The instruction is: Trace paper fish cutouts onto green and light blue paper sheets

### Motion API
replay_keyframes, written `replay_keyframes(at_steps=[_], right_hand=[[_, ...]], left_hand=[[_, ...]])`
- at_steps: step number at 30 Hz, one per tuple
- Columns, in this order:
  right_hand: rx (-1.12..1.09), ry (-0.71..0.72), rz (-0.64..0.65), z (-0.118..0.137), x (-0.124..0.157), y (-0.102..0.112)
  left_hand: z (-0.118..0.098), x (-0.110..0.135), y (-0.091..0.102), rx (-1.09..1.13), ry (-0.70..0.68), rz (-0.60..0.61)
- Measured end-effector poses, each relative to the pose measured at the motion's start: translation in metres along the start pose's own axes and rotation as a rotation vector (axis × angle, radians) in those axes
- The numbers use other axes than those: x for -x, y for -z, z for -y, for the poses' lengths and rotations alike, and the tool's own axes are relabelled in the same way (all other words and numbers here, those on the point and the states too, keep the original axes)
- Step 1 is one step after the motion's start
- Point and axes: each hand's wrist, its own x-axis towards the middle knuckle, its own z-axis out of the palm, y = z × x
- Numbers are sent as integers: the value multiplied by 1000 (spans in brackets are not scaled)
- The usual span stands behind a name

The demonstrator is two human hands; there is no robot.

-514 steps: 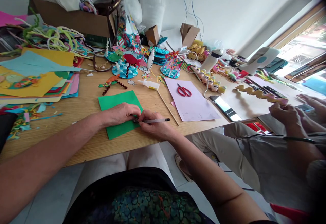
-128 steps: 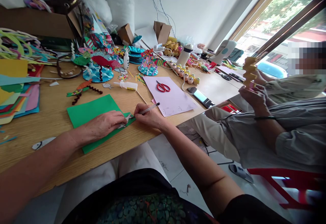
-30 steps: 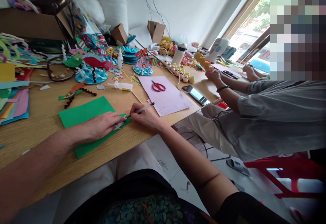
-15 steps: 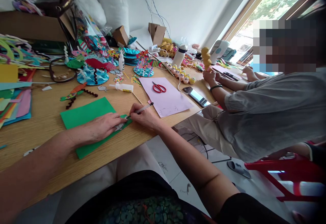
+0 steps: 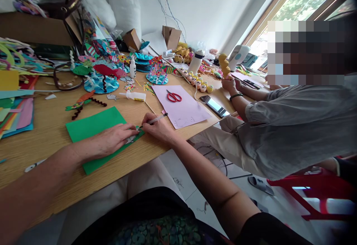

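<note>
A green sheet of paper [image 5: 92, 126] lies on the wooden table [image 5: 50, 137] in front of me. My left hand [image 5: 113, 139] lies flat on its near right corner, fingers pressing down a small grey paper cut-out [image 5: 130, 138]. My right hand [image 5: 156, 126] is closed round a grey pen [image 5: 156, 119], its tip touching the paper at the edge of the cut-out. The two hands nearly meet at the cut-out.
A pink sheet [image 5: 184, 109] with red scissors [image 5: 173, 96] lies to the right, beside a phone [image 5: 214, 106]. A glue bottle [image 5: 134, 95], a wooden stick [image 5: 150, 107], paper fish crafts [image 5: 102, 81] and coloured sheets [image 5: 16, 115] crowd the table. A person at right holds a yellow folded shape [image 5: 224, 65].
My hands have hardly moved on the green sheet over the last second. The person at right has raised the yellow folded shape off the table and leaned further into view.
</note>
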Motion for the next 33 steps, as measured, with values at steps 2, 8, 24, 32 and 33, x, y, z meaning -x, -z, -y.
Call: replay_keyframes(at_steps=[2, 8, 24, 32, 33], right_hand=[[5, -7, -1, 1, 0, 0], [36, -6, -19, 1, -2, -2], [30, -21, -25, 0, -4, -5], [27, -7, -24, -2, 0, -3], [28, 2, -20, -3, 1, -3]], left_hand=[[1, 0, 0, 5, -5, -4], [2, -1, -2, 28, -18, -15], [7, -1, -5, 43, -24, -31], [9, -1, -6, 52, 9, -14], [9, -1, -6, 50, 12, -13]])
